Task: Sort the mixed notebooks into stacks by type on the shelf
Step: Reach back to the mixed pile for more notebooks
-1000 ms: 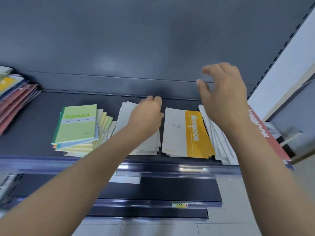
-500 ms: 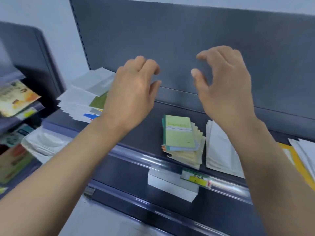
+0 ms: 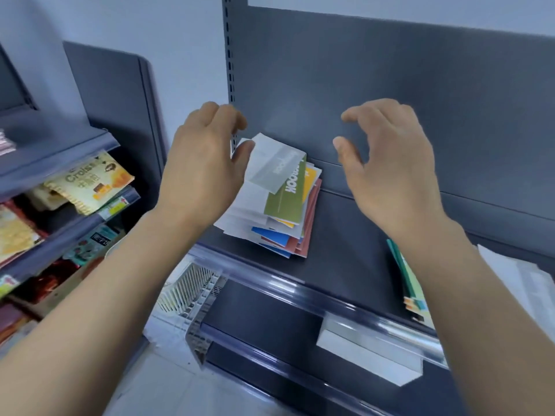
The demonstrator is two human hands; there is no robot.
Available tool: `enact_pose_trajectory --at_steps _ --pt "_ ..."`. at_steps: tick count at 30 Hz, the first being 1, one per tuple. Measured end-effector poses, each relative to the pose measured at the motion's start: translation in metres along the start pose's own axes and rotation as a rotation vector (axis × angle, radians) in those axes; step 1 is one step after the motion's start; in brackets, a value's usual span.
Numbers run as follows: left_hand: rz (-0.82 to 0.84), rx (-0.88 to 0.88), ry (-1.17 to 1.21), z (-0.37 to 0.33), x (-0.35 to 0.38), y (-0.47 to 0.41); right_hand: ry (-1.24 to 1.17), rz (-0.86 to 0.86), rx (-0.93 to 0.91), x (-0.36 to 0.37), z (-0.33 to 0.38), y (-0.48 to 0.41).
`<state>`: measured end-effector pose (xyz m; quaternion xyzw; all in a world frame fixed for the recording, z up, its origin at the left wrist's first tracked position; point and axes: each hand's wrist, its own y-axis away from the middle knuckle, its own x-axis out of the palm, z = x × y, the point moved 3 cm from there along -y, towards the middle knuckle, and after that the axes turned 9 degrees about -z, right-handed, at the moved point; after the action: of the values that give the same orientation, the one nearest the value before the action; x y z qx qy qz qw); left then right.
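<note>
**Notebooks: one mixed pile (image 3: pixel 250 207), nearer our left hand (image 3: pixel 201 169)**

Nearest us, at the front right of the shelf (image 3: pixel 345 250), we count two sorted stacks. One green-edged stack (image 3: pixel 409 283) lies beside our right forearm, and one white stack (image 3: pixel 525 283) is cut by the frame edge.

Farther in, both hands hover empty above the shelf, fingers loosely curled and thumbs apart, gripping nothing. The mixed pile lies between them, in the back-left corner against the back panel (image 3: pixel 390 70).

It sits just right of our left hand. That thumb overlaps the top notebook's corner; we cannot tell whether it touches. Our right hand (image 3: pixel 390 169) is well apart, further right.

The pile's long axis runs front to back, fanned slightly rightward. On top we count one grey-banded cover (image 3: pixel 276 166), then one green cover (image 3: pixel 285 202). Yellow, blue and red edges show below, but we cannot tell the total.
</note>
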<state>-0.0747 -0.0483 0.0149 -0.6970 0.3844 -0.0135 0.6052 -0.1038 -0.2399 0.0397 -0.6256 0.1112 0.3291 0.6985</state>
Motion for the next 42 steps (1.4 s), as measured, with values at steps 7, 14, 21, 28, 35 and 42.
enact_pose_trajectory --at_steps 7,14,21,28,35,42 --pt "0.105 -0.083 -0.070 0.047 0.039 -0.009 -0.067 0.053 0.013 0.063 -0.001 -0.029" --pt "0.275 -0.200 -0.139 0.084 0.097 -0.020 -0.085 0.131 0.043 0.114 -0.023 -0.051" --pt "0.569 -0.321 -0.236 0.107 0.156 -0.024 -0.004 0.159 0.120 0.132 -0.049 -0.056" --pt "0.789 -0.401 -0.258 0.132 0.182 -0.032 0.086 0.260 0.238 0.159 -0.050 -0.049" --pt "0.773 -0.444 -0.158 0.162 0.180 -0.040 0.146 0.552 0.447 0.195 -0.042 -0.028" --pt "0.660 -0.548 0.051 0.197 0.155 -0.044 0.191 0.792 0.749 0.225 -0.034 -0.011"
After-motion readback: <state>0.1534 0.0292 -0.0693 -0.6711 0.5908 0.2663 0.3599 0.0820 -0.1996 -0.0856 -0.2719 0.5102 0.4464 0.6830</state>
